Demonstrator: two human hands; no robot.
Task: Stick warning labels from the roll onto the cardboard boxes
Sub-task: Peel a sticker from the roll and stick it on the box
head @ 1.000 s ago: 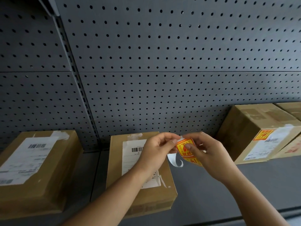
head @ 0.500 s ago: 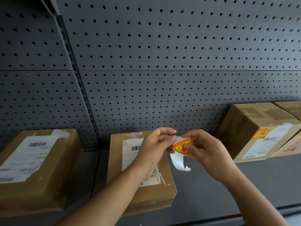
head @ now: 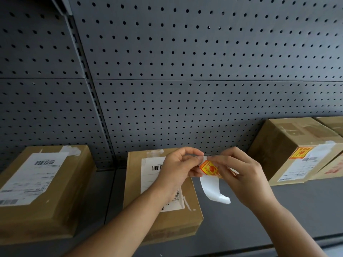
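Both hands meet above the right edge of the middle cardboard box [head: 161, 225], which carries a white barcode label. My left hand [head: 178, 167] pinches the top corner of an orange and yellow warning label [head: 208, 168]. My right hand [head: 239, 173] grips the label strip from the right, and most of the roll is hidden in its palm. A white backing strip [head: 211, 190] curls down below the label. The right box [head: 289, 145] bears an orange warning label [head: 301, 153] beside its shipping label. The left box [head: 44, 184] shows only a white shipping label.
The boxes lie on a dark grey shelf [head: 278, 210] against a grey pegboard wall [head: 185, 89]. A slotted upright [head: 89, 89] divides the pegboard panels. Another box [head: 332, 125] pokes in at the far right edge.
The white backing strip hangs longer below the label than before, and the label has lifted further off it. Both hands stayed above the middle box's right edge.
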